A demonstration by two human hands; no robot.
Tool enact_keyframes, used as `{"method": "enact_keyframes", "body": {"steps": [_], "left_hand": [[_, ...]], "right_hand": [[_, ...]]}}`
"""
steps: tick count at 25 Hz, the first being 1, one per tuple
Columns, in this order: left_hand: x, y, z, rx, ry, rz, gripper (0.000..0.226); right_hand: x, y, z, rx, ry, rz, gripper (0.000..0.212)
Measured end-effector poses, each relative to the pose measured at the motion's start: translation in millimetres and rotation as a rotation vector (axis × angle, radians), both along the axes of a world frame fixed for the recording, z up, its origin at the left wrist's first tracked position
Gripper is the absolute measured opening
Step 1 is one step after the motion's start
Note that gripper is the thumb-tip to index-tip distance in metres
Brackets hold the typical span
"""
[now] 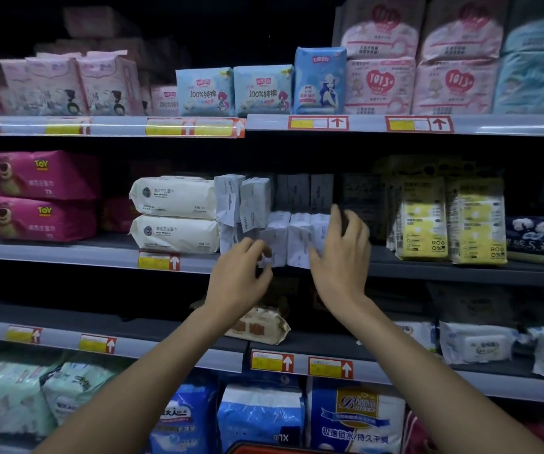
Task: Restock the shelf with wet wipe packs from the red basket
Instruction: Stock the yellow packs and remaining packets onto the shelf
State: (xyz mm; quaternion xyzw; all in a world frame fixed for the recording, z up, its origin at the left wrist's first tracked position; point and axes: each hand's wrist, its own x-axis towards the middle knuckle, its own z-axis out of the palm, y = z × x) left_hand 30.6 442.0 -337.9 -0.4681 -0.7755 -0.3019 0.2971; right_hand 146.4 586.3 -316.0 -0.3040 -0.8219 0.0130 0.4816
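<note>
Where the small white wet wipe packs stand in a row at the front lip of the middle shelf, both hands meet them. The left hand curls its fingers onto the lower left pack, pinching its corner. The right hand grips the row's right end, thumb in front, fingers spread behind. Above its fingers, dark packs crowd the back. Left of the left hand, two stacked cream packs sit tight against the row. Right of the right hand, a narrow shadowed stretch of shelf lies before yellow pouches. Below the forearms, the red basket rim shows.
</note>
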Motion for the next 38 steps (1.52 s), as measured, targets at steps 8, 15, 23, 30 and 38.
{"method": "enact_keyframes", "body": {"steps": [8, 15, 23, 30, 38], "left_hand": [[-34, -32, 29, 0.166, 0.253, 0.196, 0.076], [-48, -14, 20, 0.092, 0.200, 0.195, 0.073], [-64, -13, 21, -0.014, 0.278, 0.275, 0.079], [-34, -35, 32, 0.017, 0.375, 0.286, 0.062], [11, 33, 47, -0.115, 0.527, 0.032, 0.047]], "right_hand": [[-54, -62, 22, 0.091, -0.045, 0.434, 0.061], [-79, -69, 32, -0.033, 0.013, 0.390, 0.076], [-76, -64, 37, -0.031, -0.182, 0.436, 0.097], [-18, -34, 10, 0.150, 0.063, 0.448, 0.061], [2, 34, 39, -0.319, 0.256, 0.432, 0.047]]}}
